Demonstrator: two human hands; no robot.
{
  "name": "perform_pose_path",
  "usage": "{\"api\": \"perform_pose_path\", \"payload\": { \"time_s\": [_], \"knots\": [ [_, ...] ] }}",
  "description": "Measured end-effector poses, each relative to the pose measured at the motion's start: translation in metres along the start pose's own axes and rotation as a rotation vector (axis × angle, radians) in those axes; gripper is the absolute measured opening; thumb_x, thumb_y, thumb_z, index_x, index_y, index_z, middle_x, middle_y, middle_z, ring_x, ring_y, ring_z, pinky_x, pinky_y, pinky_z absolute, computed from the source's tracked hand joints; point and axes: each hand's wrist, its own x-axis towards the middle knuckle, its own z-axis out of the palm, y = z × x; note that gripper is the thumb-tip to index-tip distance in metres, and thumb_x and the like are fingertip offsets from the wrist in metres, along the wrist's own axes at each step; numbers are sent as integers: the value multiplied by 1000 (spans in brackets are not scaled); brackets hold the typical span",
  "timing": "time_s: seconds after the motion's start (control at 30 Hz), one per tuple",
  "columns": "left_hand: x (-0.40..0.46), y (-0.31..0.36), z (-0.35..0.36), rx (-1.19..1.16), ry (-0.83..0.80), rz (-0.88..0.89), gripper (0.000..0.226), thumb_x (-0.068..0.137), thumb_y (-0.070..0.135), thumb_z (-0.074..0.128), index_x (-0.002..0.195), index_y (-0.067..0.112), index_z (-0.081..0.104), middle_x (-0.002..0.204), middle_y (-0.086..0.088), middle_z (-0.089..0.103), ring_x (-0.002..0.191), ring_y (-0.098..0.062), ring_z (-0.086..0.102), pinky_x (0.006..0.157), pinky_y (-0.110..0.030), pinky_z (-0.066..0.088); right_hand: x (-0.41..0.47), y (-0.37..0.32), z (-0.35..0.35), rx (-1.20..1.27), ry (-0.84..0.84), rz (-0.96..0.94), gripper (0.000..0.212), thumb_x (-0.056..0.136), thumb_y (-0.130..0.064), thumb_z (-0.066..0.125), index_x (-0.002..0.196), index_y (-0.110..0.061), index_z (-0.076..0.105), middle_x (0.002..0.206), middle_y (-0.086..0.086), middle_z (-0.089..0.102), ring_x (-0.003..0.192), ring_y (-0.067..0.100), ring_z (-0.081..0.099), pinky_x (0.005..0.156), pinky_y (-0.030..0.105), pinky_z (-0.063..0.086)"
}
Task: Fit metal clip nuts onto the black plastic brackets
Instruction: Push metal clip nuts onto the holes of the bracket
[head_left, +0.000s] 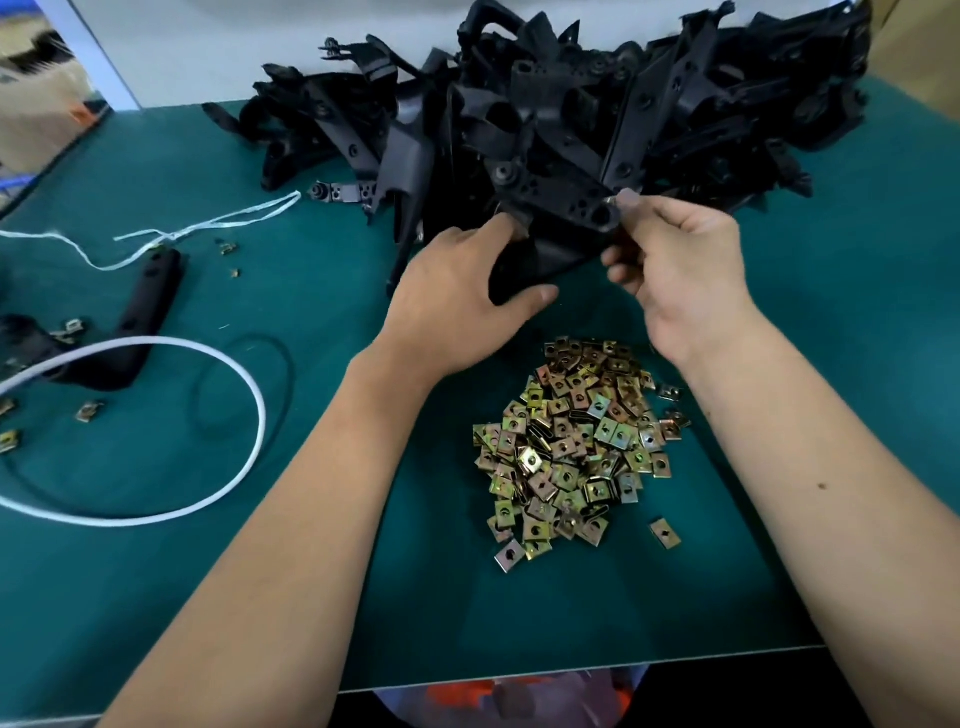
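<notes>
While the left hand grips the stiff, light bracket near its base, the right hand pinches a clip nut at its far edge.

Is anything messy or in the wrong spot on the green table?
A bit messy. A few clip nuts lie scattered at the left edge, far from the main clip nut pile, and one stray nut sits just right of it. A white cord loops loosely over a black bracket. Nothing looks broken.

We have one head-worn wide-angle view, facing forward and down, close above our hands, green table filling the frame
</notes>
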Motion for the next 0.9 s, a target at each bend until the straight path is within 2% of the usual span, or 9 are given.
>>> {"api": "perform_pose_path", "payload": {
  "time_s": [0.07,0.2,0.3,0.37,0.43,0.53,0.63,0.77,0.9],
  "knots": [
    [0,-1,-2,-5,10,13,57,85,59,70,125,21,57,95,19,47,98,-12,48,81,-29,39,-2,-1,1,12,-49,44,15,99,-11,65,88,-13,75,64,-3,69,53,10,59,48,22,47],
    [2,9,0,-101,-17,-37,60,86,65,60,119,15,57,109,5,64,103,-18,59,83,-36,48,-9,2,7,-42,-174,26,22,94,2,64,86,-13,77,71,1,72,57,11,60,49,22,47],
    [1,18,1,-265,77,-121,52,94,59,54,111,11,62,98,3,68,89,-13,62,75,-37,51,-12,3,9,-52,-232,32,19,92,3,65,87,-12,76,71,0,71,59,12,62,51,22,48],
    [2,18,-1,-353,129,-181,47,97,57,54,101,11,62,87,5,65,78,-8,58,70,-35,49,-13,2,10,-59,-259,33,18,91,3,68,87,-13,75,71,0,71,63,12,65,52,21,49],
    [2,17,-3,-416,141,-217,46,97,58,55,99,12,61,86,6,65,78,-9,58,73,-36,51,-13,3,9,-65,-234,41,15,89,3,70,89,-11,73,73,1,71,64,12,66,52,21,50],
    [1,10,-8,-296,125,-199,58,96,64,52,100,7,60,90,-5,67,84,-22,62,79,-48,51,-9,5,7,-82,-159,70,12,92,2,68,99,-6,74,77,4,73,62,12,65,53,21,50],
    [-1,-1,-9,-169,67,-212,66,96,67,46,93,1,53,83,-13,62,80,-34,58,80,-51,47,-6,7,4,-143,-139,61,17,97,1,62,107,-4,74,78,6,76,62,11,66,55,21,51],
    [-3,-11,-8,-186,28,-217,63,97,65,47,89,3,53,78,-6,58,79,-30,57,78,-46,45,-7,9,5,-189,-141,20,18,104,-9,54,105,-6,72,84,10,78,63,14,69,52,21,51],
    [-1,-13,-5,-189,-6,-150,59,92,66,55,85,8,55,75,-4,61,73,-24,57,67,-44,47,-7,11,6,-202,-159,28,18,101,-11,61,97,-9,78,83,5,77,67,13,69,56,21,52]
  ]
}}
